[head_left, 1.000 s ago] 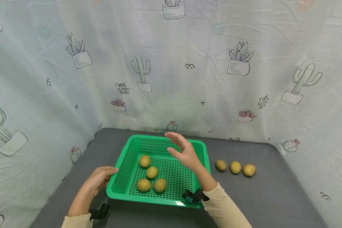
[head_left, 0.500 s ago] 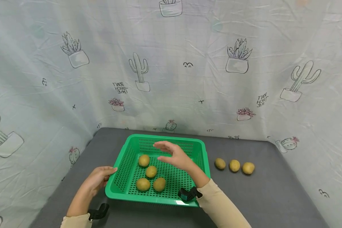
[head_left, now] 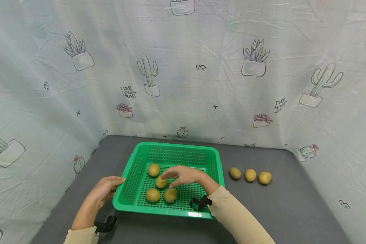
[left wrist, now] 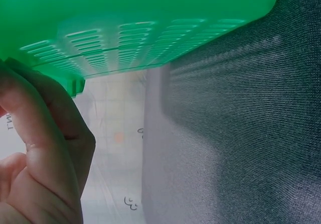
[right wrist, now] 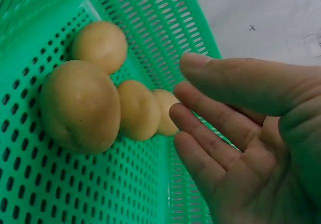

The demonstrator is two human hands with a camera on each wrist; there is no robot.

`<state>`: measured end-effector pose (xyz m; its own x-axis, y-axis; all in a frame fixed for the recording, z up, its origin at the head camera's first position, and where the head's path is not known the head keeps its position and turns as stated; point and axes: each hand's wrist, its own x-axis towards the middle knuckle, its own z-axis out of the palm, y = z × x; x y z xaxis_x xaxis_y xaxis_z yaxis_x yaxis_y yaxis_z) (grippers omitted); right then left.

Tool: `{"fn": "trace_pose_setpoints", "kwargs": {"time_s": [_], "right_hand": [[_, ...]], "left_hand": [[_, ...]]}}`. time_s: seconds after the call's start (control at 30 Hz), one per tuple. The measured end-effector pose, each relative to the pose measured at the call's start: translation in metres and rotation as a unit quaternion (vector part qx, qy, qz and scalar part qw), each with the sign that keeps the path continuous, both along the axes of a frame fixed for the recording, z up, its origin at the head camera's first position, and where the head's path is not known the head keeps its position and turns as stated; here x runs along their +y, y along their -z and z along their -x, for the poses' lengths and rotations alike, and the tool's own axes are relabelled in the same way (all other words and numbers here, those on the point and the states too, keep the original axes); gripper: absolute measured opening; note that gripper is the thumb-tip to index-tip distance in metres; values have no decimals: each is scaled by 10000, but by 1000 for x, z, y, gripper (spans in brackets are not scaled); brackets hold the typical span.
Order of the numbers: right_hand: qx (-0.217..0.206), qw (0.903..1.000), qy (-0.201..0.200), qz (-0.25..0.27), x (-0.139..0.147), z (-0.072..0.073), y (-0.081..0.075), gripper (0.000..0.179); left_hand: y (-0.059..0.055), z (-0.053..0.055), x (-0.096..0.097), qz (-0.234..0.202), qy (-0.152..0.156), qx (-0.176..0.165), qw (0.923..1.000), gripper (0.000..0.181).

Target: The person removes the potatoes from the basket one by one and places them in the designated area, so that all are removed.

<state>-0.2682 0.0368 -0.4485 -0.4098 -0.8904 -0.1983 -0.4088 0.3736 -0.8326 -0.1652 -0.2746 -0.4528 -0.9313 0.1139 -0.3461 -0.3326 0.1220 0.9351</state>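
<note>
A green plastic basket point(head_left: 158, 210) with slotted walls and floor sits on the table, several yellow-brown potatoes in its left half. At its left rim, my left hand point(head_left: 102, 190) grips the edge, thumb on top; in the left wrist view the fingers point(left wrist: 42, 128) bend up against the basket's underside. My right hand point(head_left: 183, 175) hovers inside the basket, thumb and fingers spread, nothing between them. Its fingertips overlap the middle potato point(head_left: 161, 183) in the head view and lie just above the front right potato point(head_left: 170, 196). The right wrist view shows a large potato point(right wrist: 80, 108) apart from the hand.
Three more potatoes lie in a row on the grey table right of the basket, the middle one point(head_left: 250, 175) among them. A white curtain point(head_left: 183, 84) with cactus drawings hangs behind and at both sides. Each wrist wears a black strap.
The right hand has moved left and down into the basket, over the potatoes. The left hand keeps its grip on the rim, and the potatoes have stayed in place.
</note>
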Motion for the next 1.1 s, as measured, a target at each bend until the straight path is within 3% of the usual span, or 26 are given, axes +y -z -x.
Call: {"fn": "trace_pose_setpoints", "kwargs": {"time_s": [0.33,1.1], "right_hand": [[21,9974,-312,-649,-4,-1,6,46],[129,9897,-748,-1214,-8,0,16,51]], "left_hand": [[1,0,1,23,-7,-15,10000,28],[1,1,1,83,-53,-43,9999,23]]}}
